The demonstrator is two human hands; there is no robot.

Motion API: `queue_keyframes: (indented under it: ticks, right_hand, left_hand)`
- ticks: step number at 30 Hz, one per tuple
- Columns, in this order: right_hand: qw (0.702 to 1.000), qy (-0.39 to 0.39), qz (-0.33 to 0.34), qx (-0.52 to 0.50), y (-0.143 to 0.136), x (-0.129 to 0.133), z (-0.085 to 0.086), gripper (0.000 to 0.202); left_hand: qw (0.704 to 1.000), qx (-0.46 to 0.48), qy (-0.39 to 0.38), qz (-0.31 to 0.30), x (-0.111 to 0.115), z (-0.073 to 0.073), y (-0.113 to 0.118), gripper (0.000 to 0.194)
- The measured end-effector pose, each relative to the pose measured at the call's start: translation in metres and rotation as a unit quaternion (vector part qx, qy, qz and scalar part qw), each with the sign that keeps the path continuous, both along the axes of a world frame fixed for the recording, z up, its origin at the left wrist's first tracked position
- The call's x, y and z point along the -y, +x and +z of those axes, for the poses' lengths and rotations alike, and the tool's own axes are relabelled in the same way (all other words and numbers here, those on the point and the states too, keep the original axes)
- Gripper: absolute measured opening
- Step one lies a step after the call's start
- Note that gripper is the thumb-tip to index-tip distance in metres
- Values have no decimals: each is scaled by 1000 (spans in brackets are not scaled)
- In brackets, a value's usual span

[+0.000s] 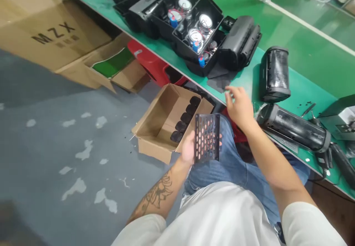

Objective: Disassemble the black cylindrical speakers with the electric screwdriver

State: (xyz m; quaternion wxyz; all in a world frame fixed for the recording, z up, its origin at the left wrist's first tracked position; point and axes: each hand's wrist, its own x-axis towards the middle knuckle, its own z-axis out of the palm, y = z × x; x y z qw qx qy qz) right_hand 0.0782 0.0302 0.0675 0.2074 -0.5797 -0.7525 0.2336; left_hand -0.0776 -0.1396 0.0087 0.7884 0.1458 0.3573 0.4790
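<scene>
My left hand point(189, 149) is closed around a black perforated panel point(207, 137), held upright over my lap. Fingers show through the slots and beside its right edge. My right hand point(240, 106) hovers by the table's front edge, its fingers bent and slightly apart, with nothing visible in them. Closest to its fingertips is a small stack of thin black sheets point(220, 81) on the green table point(251, 85). Behind the sheets stand open black housings point(191, 55) with round speaker drivers point(195, 36), wires and blue cylindrical parts point(202, 61) inside.
An open cardboard box point(155, 142) with several black foam-like pads point(181, 126) stands left of my knees. Finished-looking black speakers point(275, 74) and a longer one point(296, 127) occupy the table's right. Red stools point(151, 61) and a large carton point(55, 27) are at the left.
</scene>
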Motion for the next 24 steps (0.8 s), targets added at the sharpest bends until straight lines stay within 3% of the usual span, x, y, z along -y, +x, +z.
queue_keyframes:
  ticks: [3, 5, 7, 10, 12, 14, 17, 19, 22, 24]
  right_hand:
    - [999, -27, -20, 35, -29, -50, 0, 57]
    - [996, -38, -24, 71, -45, -73, 1, 68]
    - [993, -59, -40, 89, -59, -86, 2, 62]
    - [989, -82, -87, 85, -70, -94, 6, 41]
    - [988, -67, -111, 84, -70, -94, 14, 38]
    - [988, -40, -118, 87, -65, -91, 24, 39]
    - [991, 23, -112, 66, -49, -82, 45, 41]
    - [989, 73, -117, 46, -37, -74, 58, 39]
    - [981, 122, -142, 46, -21, -54, 74, 39]
    - [977, 148, -151, 20, -11, -35, 80, 35]
  left_hand:
    - [994, -99, 9, 50, 8, 1, -10, 121]
    - [974, -205, 24, 90, 14, 7, -11, 114]
    - [906, -410, 59, 89, 19, 13, -9, 115]
    - [724, -680, 114, 14, 23, 16, -1, 107]
    - [665, -734, 142, -15, 24, 13, 6, 103]
    - [643, -749, 160, -21, 26, 10, 12, 105]
    - [660, -734, 158, -11, 28, 9, 16, 108]
    - [705, -694, 146, 3, 28, 11, 16, 111]
    - [821, -557, 118, 40, 28, 14, 15, 113]
    - [910, -402, 87, 63, 27, 15, 17, 108]
